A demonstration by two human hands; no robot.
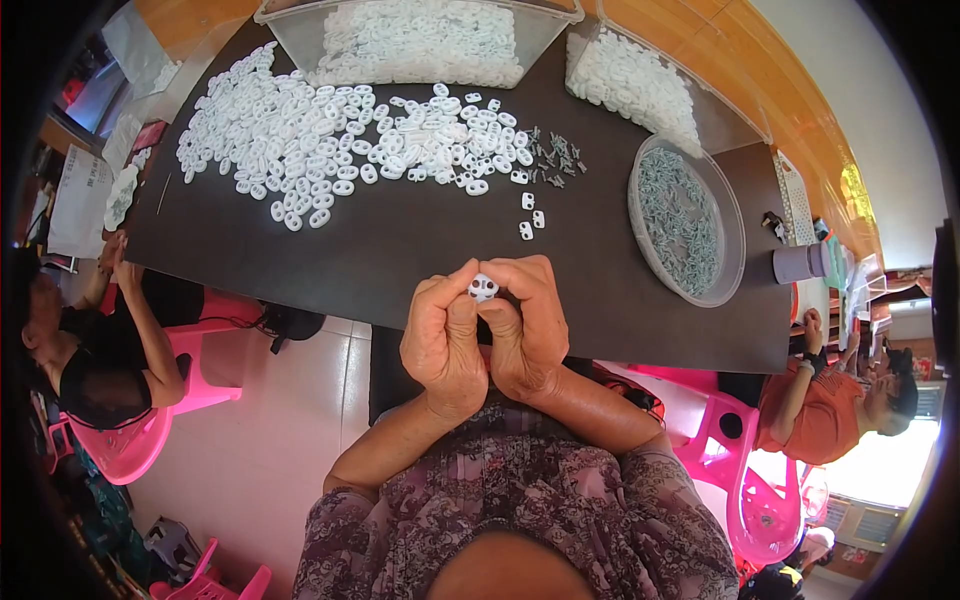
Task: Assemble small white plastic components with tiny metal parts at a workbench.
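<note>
The light is bright; a glaring white opening (893, 467) at right is overexposed, and straight edges bend strongly toward the black round rim.

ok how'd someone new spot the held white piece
Find the dark table, then the left hand and right hand meeting by its near edge. Between them is a small white piece with holes, held up while loose white pieces lie on the table.

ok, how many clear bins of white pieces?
2: the centre bin and the right-hand bin, both at the picture's top edge, which cuts them off; others may be out of view.
</note>
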